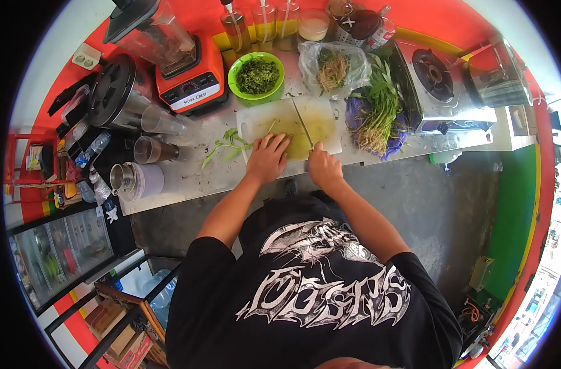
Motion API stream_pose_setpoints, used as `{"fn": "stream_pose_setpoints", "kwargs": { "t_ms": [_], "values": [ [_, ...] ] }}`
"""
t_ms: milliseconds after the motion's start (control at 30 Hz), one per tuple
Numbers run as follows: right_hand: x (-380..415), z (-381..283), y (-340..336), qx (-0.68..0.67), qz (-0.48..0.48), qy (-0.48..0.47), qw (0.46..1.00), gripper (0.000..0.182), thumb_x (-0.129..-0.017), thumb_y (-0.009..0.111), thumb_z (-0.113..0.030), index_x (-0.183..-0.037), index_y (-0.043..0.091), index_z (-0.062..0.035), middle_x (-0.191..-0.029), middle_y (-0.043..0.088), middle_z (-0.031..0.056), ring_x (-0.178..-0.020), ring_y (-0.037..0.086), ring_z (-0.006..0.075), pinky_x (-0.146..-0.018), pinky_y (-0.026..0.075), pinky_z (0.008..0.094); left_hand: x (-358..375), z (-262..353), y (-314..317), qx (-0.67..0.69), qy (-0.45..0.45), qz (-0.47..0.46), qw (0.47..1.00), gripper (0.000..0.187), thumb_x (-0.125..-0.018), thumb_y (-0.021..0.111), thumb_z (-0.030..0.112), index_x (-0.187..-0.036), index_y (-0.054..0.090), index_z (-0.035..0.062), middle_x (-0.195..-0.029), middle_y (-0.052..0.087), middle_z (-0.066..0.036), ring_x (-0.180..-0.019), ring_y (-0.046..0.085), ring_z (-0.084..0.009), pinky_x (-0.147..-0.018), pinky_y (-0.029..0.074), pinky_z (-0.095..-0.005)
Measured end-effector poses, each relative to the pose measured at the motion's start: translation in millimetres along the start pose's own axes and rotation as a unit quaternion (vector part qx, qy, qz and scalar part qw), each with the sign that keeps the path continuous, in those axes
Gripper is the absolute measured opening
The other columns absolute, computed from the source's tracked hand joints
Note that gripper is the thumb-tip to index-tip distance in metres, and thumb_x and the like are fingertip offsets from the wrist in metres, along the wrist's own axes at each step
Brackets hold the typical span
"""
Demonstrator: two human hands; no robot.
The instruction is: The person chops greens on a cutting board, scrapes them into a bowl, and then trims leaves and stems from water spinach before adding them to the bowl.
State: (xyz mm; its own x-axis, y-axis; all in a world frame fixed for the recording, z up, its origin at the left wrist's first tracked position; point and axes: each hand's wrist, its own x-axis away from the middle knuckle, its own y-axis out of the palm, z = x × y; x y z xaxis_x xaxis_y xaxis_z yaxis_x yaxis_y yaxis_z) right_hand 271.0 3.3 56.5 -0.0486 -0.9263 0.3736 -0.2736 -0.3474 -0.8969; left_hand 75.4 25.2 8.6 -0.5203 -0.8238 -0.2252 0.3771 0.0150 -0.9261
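My right hand is closed round the handle of a knife, whose blade points away across the white cutting board. My left hand lies over the board's near left part, fingers bent down on some green stems that stick out to the left onto the table. Whether the fingers pinch the stems is hard to see from above. Behind the board stands a bright green bowl of chopped greens. Right of the board lies a bunch of leafy greens with roots on purple wrapping.
A clear plastic bag with root ends sits behind the board. A red blender and plastic cups stand on the left. To the right is a gas stove. Pump bottles line the back. The table's front edge runs close to my body.
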Motion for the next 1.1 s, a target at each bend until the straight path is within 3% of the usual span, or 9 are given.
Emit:
{"fn": "stream_pose_setpoints", "kwargs": {
  "t_ms": [533, 600, 1100],
  "values": [
    [-14, -5, 6, 0.006, 0.006, -0.012, 1.0, 0.027, -0.105, 0.048, -0.028, -0.108, 0.047, -0.0013, -0.091, 0.073, 0.0222, -0.088, 0.073, 0.0403, -0.078, 0.058, 0.0482, 0, -2, 1, 0.01, 0.0, 0.008, 1.0, 0.054, -0.091, 0.06, 0.021, -0.144, 0.053, 0.0143, -0.139, 0.054, -0.005, -0.128, 0.046, -0.0296, -0.105, 0.038, -0.0474],
    [-17, -2, -1, 0.03, 0.021, -0.045, 0.998, 0.026, -0.105, 0.048, -0.028, -0.108, 0.047, -0.0018, -0.091, 0.074, 0.0217, -0.087, 0.073, 0.0401, -0.077, 0.059, 0.0478, 1, 0, -1, 0.003, 0.002, 0.005, 1.0, 0.053, -0.091, 0.061, 0.021, -0.144, 0.053, 0.0143, -0.14, 0.054, -0.005, -0.128, 0.047, -0.0285, -0.105, 0.038, -0.0468],
    [-6, -8, 15, 0.012, 0.021, -0.025, 0.999, 0.026, -0.104, 0.049, -0.027, -0.108, 0.047, -0.001, -0.093, 0.073, 0.0228, -0.089, 0.073, 0.04, -0.077, 0.059, 0.0477, 0, -1, 0, 0.001, -0.001, 0.019, 1.0, 0.053, -0.09, 0.062, 0.021, -0.142, 0.055, 0.0139, -0.138, 0.055, -0.005, -0.127, 0.048, -0.0296, -0.105, 0.039, -0.0467]
  ]
}}
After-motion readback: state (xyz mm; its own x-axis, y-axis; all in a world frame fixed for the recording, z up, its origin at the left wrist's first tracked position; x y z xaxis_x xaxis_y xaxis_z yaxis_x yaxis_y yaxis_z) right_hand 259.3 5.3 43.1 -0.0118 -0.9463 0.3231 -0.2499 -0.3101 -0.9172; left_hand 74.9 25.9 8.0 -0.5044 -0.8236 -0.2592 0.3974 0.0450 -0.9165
